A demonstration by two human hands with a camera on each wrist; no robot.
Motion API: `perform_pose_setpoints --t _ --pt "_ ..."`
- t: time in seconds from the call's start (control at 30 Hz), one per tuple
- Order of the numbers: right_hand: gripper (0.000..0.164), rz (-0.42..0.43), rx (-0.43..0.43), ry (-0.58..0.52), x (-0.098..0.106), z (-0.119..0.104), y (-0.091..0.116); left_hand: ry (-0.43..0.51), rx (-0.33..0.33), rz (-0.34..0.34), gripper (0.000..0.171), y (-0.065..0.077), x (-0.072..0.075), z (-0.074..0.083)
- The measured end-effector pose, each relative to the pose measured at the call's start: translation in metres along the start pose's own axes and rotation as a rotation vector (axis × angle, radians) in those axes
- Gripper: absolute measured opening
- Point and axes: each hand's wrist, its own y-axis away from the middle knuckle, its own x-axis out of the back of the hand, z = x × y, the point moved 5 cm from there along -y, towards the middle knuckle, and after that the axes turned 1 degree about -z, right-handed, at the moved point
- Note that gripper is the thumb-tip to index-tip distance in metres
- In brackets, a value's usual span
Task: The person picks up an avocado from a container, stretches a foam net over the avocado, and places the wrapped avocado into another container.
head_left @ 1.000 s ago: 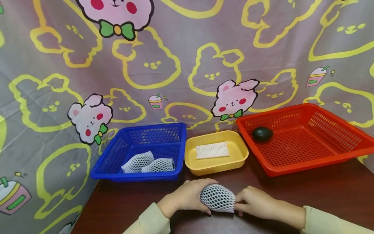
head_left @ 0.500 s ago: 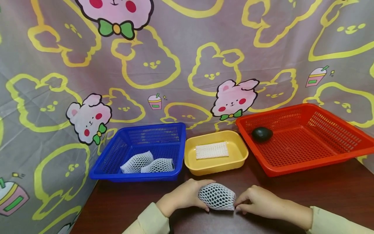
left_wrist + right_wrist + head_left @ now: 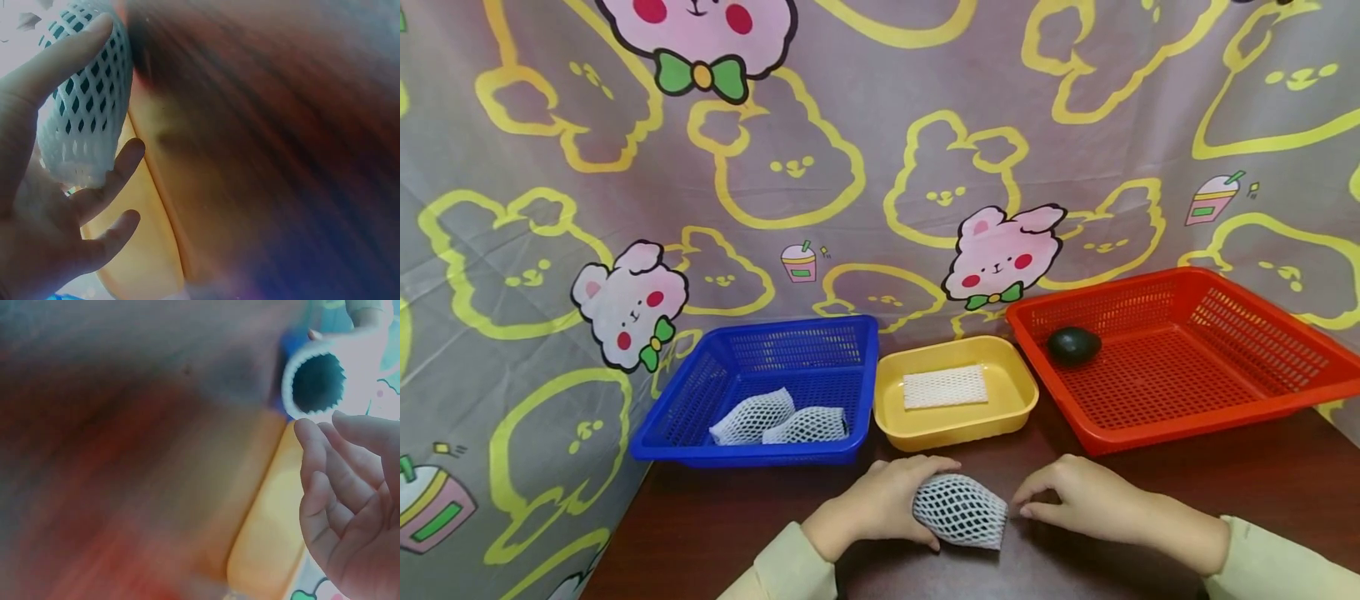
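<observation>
My left hand (image 3: pixel 883 504) grips an avocado in a white foam net sleeve (image 3: pixel 961 510), low over the front of the table. In the left wrist view the thumb lies across the foam mesh (image 3: pixel 94 103), and dark skin shows through its holes. To the right, my right hand (image 3: pixel 1086 500) is just off the sleeve's free end, fingers loosely bent and holding nothing. From the right wrist the round mouth of the sleeve (image 3: pixel 290 394) faces the camera, the dark fruit inside it. A bare dark avocado (image 3: pixel 1073 344) lies in the red basket (image 3: pixel 1210 417).
At the back left a blue basket (image 3: pixel 745 454) holds two netted fruits (image 3: pixel 805 425). Between the baskets stands a yellow tray (image 3: pixel 955 432) with a flat white foam net (image 3: pixel 945 387) in it. A patterned cloth (image 3: pixel 865 183) hangs behind the brown table (image 3: pixel 730 517).
My right hand has let go of the sleeve's open end and drawn back a little to the right. The left hand keeps its hold on the netted avocado, nearly still.
</observation>
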Motion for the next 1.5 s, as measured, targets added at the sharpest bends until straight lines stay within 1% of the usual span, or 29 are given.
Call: perform_pose_setpoints --t 0.2,0.43,0.6,0.77,0.9,1.13,1.23,1.33,1.5 --pt "0.012 -0.014 -0.040 0.004 0.012 -0.001 0.003 -0.013 -0.009 -0.016 0.094 -0.001 0.001 0.005" --pt "0.016 -0.006 -0.070 0.018 0.026 -0.004 0.003 -0.012 -0.021 -0.016 0.090 -0.004 -0.003 0.004" --pt "0.019 0.010 -0.091 0.013 0.039 -0.007 0.002 0.015 0.000 -0.003 0.082 -0.006 -0.004 0.002" --pt "0.019 0.059 -0.084 0.029 0.053 -0.009 0.003 0.060 0.013 0.006 0.077 -0.006 0.000 0.001" --pt "0.020 0.103 -0.083 0.046 0.064 -0.011 0.005 0.104 0.027 0.024 0.075 -0.004 0.006 0.004" --pt "0.021 0.190 -0.091 0.098 0.081 -0.013 0.010 0.168 0.053 0.089 0.075 0.000 0.022 0.008" --pt "0.021 0.219 -0.092 0.122 0.086 -0.013 0.012 0.195 0.068 0.098 0.075 0.002 0.028 0.009" --pt "0.021 0.258 -0.086 0.140 0.092 -0.011 0.014 0.231 0.076 0.108 0.074 0.005 0.035 0.013" --pt "0.023 0.330 -0.101 0.170 0.106 -0.006 0.019 0.306 0.085 0.139 0.074 0.010 0.047 0.020"
